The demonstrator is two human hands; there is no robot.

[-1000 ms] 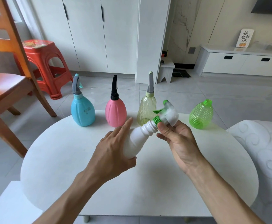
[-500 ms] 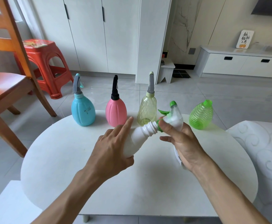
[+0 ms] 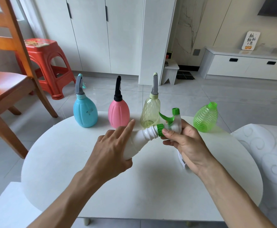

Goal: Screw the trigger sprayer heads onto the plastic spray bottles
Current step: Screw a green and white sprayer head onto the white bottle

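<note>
A: Left hand [image 3: 111, 150] wraps the white bottle [image 3: 142, 139], tilted above the table [image 3: 68, 162], forefinger sticking out straight.

B: And the right hand [image 3: 185, 142]?

A: Pinching the green collar [image 3: 160, 129] of the sprayer head [image 3: 173, 120], seated on the bottle's neck. Beyond the grip, the green bottle [image 3: 206, 117] stands headless; blue, pink and yellow ones wear theirs.

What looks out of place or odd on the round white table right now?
Only the ribbed green plastic bottle at the right end of the row: its neck is open with no sprayer head, unlike the blue, pink and pale yellow bottles. Nothing looks spilled or damaged.
</note>
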